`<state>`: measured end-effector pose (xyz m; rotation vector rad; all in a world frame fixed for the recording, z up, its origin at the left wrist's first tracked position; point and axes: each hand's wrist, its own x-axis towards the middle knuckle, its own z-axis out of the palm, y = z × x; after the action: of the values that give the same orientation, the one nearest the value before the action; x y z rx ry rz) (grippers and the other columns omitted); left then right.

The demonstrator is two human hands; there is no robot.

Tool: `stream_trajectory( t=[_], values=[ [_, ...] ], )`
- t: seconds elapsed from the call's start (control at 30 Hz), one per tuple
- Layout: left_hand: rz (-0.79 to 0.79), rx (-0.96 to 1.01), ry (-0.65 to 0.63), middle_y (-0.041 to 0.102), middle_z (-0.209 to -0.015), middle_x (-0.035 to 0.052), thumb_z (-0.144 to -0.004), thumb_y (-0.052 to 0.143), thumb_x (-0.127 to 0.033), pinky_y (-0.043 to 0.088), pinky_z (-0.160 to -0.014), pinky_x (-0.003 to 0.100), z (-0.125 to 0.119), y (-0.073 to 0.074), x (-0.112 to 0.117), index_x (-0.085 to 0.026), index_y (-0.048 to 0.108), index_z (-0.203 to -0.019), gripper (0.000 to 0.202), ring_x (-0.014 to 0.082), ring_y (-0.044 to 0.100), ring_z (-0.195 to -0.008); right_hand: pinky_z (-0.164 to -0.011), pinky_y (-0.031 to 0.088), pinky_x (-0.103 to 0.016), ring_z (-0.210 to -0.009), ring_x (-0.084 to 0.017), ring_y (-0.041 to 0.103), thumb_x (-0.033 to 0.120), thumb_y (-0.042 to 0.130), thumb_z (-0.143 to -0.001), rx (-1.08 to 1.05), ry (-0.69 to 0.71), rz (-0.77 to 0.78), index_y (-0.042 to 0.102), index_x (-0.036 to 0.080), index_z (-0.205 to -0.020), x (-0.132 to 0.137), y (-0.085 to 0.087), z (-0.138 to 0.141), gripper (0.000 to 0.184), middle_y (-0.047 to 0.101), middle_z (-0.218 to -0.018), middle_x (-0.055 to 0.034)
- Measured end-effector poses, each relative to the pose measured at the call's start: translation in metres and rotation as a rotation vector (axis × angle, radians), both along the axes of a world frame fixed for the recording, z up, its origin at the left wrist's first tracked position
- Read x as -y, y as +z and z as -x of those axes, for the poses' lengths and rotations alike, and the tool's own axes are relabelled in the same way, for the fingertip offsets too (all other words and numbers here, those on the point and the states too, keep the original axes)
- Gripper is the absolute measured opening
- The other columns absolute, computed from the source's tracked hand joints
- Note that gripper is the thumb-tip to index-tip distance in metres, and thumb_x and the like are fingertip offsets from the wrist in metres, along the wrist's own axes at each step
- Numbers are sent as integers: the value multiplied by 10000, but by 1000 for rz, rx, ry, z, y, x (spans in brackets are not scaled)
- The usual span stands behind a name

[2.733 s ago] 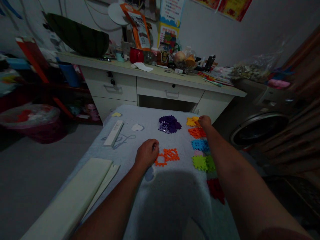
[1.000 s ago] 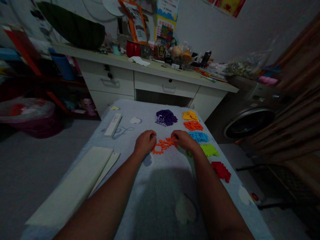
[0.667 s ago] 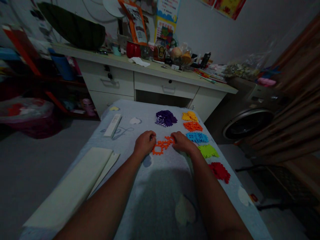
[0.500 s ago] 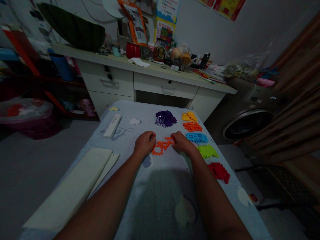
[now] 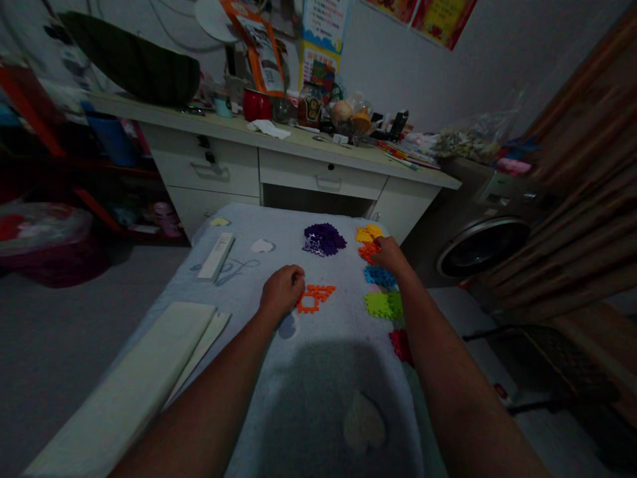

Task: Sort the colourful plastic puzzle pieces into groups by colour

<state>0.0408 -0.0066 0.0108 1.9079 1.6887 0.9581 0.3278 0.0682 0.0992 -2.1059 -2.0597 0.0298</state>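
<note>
My left hand (image 5: 283,289) rests on the cloth with its fingers curled together, against the left side of a few joined orange foam puzzle pieces (image 5: 307,308). One of these is a square frame. What its fingertips hold, if anything, is hidden. My right hand (image 5: 391,254) reaches to the pile of orange puzzle pieces (image 5: 367,252) at the right edge, its fingers closed at a piece there. Just behind lies a yellow pile (image 5: 368,232); nearer are blue pieces (image 5: 377,276), green pieces (image 5: 379,304) and red pieces (image 5: 399,345), partly covered by my right forearm.
A dark purple pile (image 5: 331,238) lies at the far middle of the cloth-covered table (image 5: 279,425). On the left are a narrow white box (image 5: 215,257) and a long pale board (image 5: 134,378). Beyond stands a cluttered white desk (image 5: 293,166), with a washing machine (image 5: 480,245) to its right.
My right hand has moved from the orange pieces in the middle to the orange pile on the right. A raised orange piece no longer shows above the joined ones. My left hand stays beside them.
</note>
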Motion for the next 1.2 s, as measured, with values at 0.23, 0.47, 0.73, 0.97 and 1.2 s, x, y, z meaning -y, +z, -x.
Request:
stream_trajectory(
  t=[0.23,0.47,0.73,0.97,1.2],
  values=[
    [-1,5,3,700,-906,30,-806,529,-243,456,-756,284,-1,2,1,-219,665,-934,188,178,638,-840,-788,469,-249,-955,-223,634,148,640,-761,168,-174,77,705,66,-1070,-37,-7,-37,326,689,-975,-154],
    [1,19,5,698,-896,28,-804,530,-228,457,-741,283,0,1,1,-221,664,-925,180,178,637,-832,-757,490,-259,-922,-236,650,156,682,-745,151,-238,48,713,81,-1026,-48,-24,-41,292,694,-907,-154],
    [-1,29,6,700,-894,32,-805,523,-218,457,-732,278,-1,2,2,-221,671,-936,198,177,636,-828,-868,472,-282,-1056,-242,626,130,580,-815,35,-227,-57,662,78,-1152,-27,-11,-29,351,671,-1114,-191],
    [0,23,1,699,-908,37,-801,519,-227,454,-751,282,-1,1,1,-206,673,-943,210,182,635,-841,-822,469,-270,-884,-162,626,204,643,-832,-208,279,137,642,155,-1149,39,-8,43,321,676,-1030,-75],
    [-3,13,4,706,-910,35,-801,520,-228,452,-746,276,-1,3,2,-204,674,-953,218,181,636,-843,-861,428,-281,-942,-178,558,195,711,-766,-118,572,249,647,136,-1129,83,-33,87,373,576,-1071,-96]
  ],
)
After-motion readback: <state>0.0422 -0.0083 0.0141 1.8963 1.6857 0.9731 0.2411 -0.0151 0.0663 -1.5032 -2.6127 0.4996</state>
